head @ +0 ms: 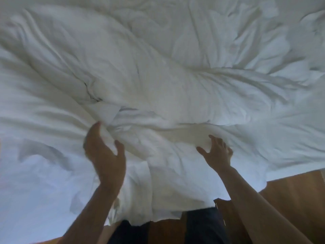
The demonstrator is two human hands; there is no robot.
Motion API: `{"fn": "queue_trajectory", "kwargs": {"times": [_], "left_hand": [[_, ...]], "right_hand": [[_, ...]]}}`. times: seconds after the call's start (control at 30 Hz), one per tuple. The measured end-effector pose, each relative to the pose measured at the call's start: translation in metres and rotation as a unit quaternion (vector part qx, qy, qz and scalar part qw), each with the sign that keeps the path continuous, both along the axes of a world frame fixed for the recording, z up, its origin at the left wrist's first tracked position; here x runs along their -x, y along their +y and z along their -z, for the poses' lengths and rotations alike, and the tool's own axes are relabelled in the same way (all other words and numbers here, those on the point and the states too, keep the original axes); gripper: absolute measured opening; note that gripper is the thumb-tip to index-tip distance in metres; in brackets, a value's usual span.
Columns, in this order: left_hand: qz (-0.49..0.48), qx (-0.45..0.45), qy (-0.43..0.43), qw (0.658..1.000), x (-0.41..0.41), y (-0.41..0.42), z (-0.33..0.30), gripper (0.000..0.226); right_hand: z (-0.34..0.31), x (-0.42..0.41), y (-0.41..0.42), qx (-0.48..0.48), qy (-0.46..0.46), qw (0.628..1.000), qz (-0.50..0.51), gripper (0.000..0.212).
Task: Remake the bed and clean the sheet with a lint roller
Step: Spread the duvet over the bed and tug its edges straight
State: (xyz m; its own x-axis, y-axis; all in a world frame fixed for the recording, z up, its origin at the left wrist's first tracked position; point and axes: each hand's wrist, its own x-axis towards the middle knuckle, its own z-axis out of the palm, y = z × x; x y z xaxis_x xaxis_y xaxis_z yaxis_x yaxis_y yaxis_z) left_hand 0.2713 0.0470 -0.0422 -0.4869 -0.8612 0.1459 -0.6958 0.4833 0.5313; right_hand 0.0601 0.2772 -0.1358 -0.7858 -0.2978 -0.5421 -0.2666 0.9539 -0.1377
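A rumpled white duvet point(158, 76) covers the bed and fills most of the view, bunched in thick folds across the middle. Its near edge point(163, 208) hangs over the bed's side in front of my legs. My left hand point(105, 154) is raised on edge over the bedding, fingers straight, thumb apart, fingertips at a fold. My right hand point(217, 152) reaches forward with fingers spread, just over or on the fabric. Neither hand grips anything. No lint roller shows. The picture is blurred by motion.
A wooden floor point(290, 191) lies at the lower right and along the bottom edge. My legs in dark trousers point(202, 226) stand against the bed's side. A flatter white sheet area point(35, 182) lies at the lower left.
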Motion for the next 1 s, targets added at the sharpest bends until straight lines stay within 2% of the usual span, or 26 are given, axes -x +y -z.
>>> {"fn": "queue_trajectory", "kwargs": {"times": [0.03, 0.07, 0.13, 0.17, 0.23, 0.3, 0.37, 0.43, 0.5, 0.57, 0.67, 0.77, 0.9, 0.93, 1.0], "left_hand": [[0.02, -0.022, 0.075, 0.997, 0.022, 0.037, 0.001, 0.065], [0.135, -0.041, 0.08, 0.987, 0.054, 0.067, -0.01, 0.059], [0.272, -0.129, 0.01, 0.954, 0.106, 0.13, 0.02, 0.059], [0.311, -0.138, -0.03, 0.94, 0.121, 0.143, 0.051, 0.063], [0.329, -0.159, -0.123, 0.923, 0.15, 0.154, 0.09, 0.074], [0.336, -0.183, -0.207, 0.9, 0.174, 0.173, 0.123, 0.088], [0.334, -0.157, -0.27, 0.889, 0.189, 0.185, 0.15, 0.103], [0.32, -0.14, -0.314, 0.883, 0.204, 0.194, 0.16, 0.11], [0.314, -0.106, -0.287, 0.899, 0.224, 0.205, 0.154, 0.11], [0.319, -0.096, -0.263, 0.905, 0.255, 0.207, 0.14, 0.106], [0.356, -0.09, -0.244, 0.898, 0.303, 0.197, 0.113, 0.098], [0.382, -0.038, -0.188, 0.904, 0.34, 0.179, 0.087, 0.089], [0.408, -0.049, -0.103, 0.906, 0.38, 0.158, 0.072, 0.074], [0.399, -0.037, -0.099, 0.911, 0.386, 0.161, 0.073, 0.075], [0.367, -0.05, -0.14, 0.918, 0.396, 0.176, 0.076, 0.091]], "right_hand": [[0.003, 0.011, 0.011, -0.004, -0.004, 1.0, 0.012, 0.082], [0.007, 0.023, 0.024, -0.006, -0.014, 0.999, 0.029, 0.083], [0.017, 0.047, 0.053, -0.009, -0.027, 0.998, 0.052, 0.095], [0.022, 0.06, 0.066, -0.017, -0.028, 0.998, 0.055, 0.103], [0.035, 0.082, 0.092, -0.047, -0.052, 0.995, 0.065, 0.117], [0.052, 0.095, 0.114, -0.038, -0.135, 0.984, 0.111, 0.121], [0.058, 0.095, 0.127, 0.011, -0.208, 0.967, 0.147, 0.104], [0.052, 0.094, 0.137, 0.07, -0.192, 0.972, 0.121, 0.071], [0.033, 0.106, 0.145, 0.117, -0.147, 0.978, 0.087, 0.047], [0.009, 0.137, 0.158, 0.148, -0.117, 0.98, 0.059, 0.041], [-0.027, 0.194, 0.18, 0.15, -0.082, 0.985, 0.035, 0.042], [-0.062, 0.253, 0.193, 0.157, -0.033, 0.987, 0.026, 0.045], [-0.087, 0.331, 0.194, 0.158, 0.021, 0.984, 0.075, 0.062], [-0.088, 0.346, 0.189, 0.161, 0.015, 0.983, 0.088, 0.063], [-0.081, 0.373, 0.179, 0.18, -0.02, 0.979, 0.096, 0.059]]}}
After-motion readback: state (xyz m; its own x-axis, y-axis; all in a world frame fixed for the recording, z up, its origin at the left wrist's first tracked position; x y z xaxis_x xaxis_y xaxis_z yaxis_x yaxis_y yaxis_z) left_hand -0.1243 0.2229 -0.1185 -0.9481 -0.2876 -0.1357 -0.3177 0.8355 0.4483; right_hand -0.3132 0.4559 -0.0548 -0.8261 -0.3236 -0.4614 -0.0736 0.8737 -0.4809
